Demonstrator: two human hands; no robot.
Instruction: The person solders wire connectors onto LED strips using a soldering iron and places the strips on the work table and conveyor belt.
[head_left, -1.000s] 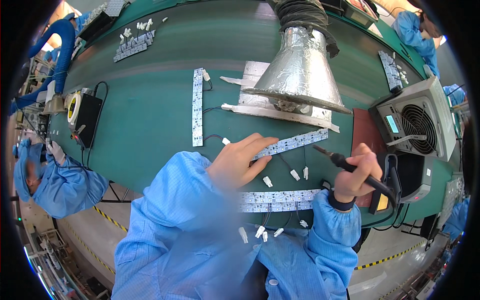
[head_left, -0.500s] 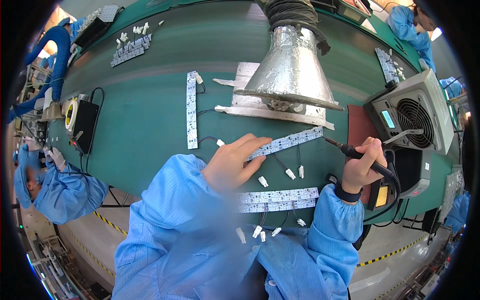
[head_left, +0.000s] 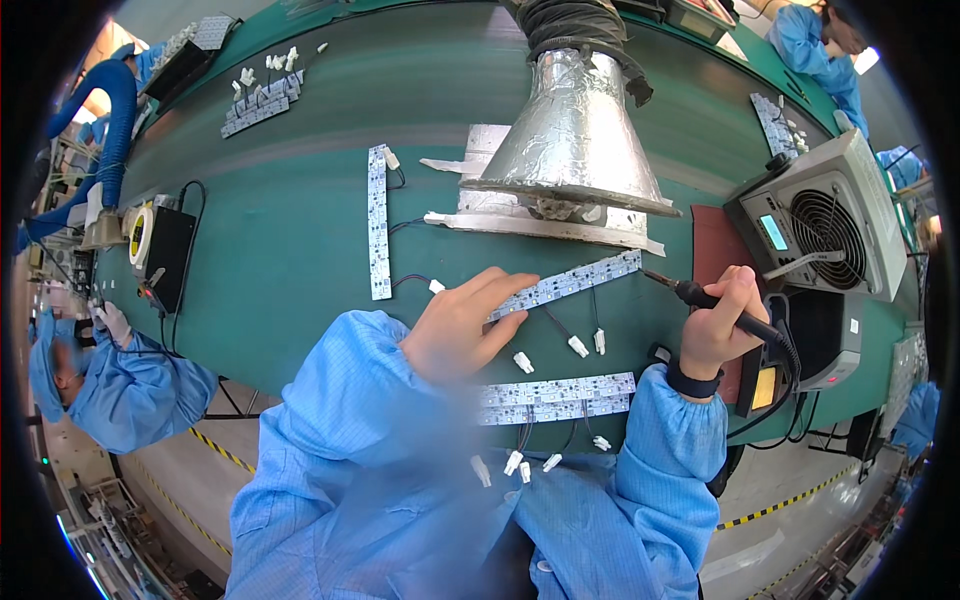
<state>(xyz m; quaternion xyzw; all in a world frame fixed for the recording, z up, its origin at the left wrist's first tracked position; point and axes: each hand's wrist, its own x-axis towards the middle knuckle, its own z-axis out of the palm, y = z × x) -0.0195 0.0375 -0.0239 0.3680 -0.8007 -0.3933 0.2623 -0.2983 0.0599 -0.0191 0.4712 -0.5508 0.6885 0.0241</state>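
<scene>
My left hand (head_left: 455,325) grips the left end of a narrow white circuit board strip (head_left: 585,278), its thumb below and its fingers on top. The strip lies tilted, with its right end farther away. Thin wires with white plug connectors (head_left: 578,346) hang from its near edge. In my right hand (head_left: 722,328) is a soldering iron (head_left: 693,292), held like a pen. Its tip sits close to the strip's right end; whether they touch I cannot tell. More strips (head_left: 560,391) with wired connectors lie nearer to me, partly hidden by a blurred patch.
A foil-covered fume hood (head_left: 580,140) hangs beyond the strip. At the right stand a fan unit (head_left: 825,225), a black soldering station (head_left: 822,335) and a yellow sponge (head_left: 764,388). One strip (head_left: 378,225) lies upright to the left. A black device (head_left: 165,245) is farther left. Co-workers sit around.
The whole picture has shifted slightly. Both hands, the strip and the soldering iron keep nearly the same places relative to each other.
</scene>
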